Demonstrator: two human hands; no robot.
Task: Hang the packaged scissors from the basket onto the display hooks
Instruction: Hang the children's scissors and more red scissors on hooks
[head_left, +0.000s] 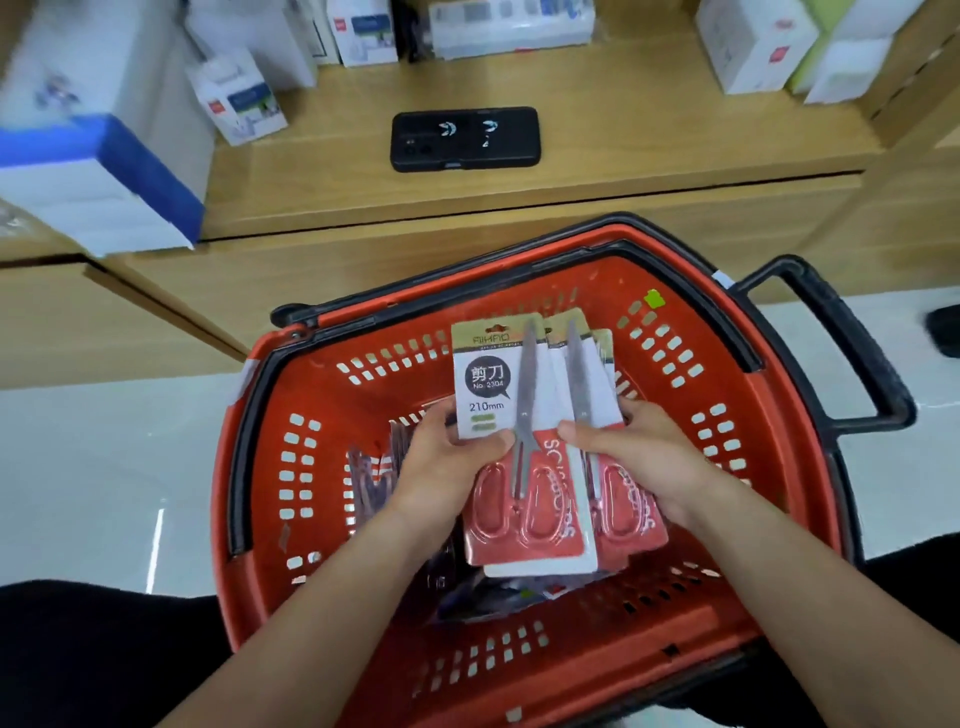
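Note:
A red basket (291, 467) with black rim and handles sits below me. Over it I hold a fanned stack of packaged scissors (498, 395), white and red cards with steel blades and red handles. My left hand (447, 462) grips the stack's left edge, thumb on the front card. My right hand (628, 447) grips the right side, thumb across the second pack (587, 374). More packs (374, 483) lie dim in the basket's bottom left. No display hooks are in view.
A wooden shelf (623, 145) runs across the top, with a black phone (465, 139) lying flat on it. White and blue boxes (104, 171) stand at the left and several white boxes (753, 47) at the back. The basket's black handle (857, 353) sticks out right.

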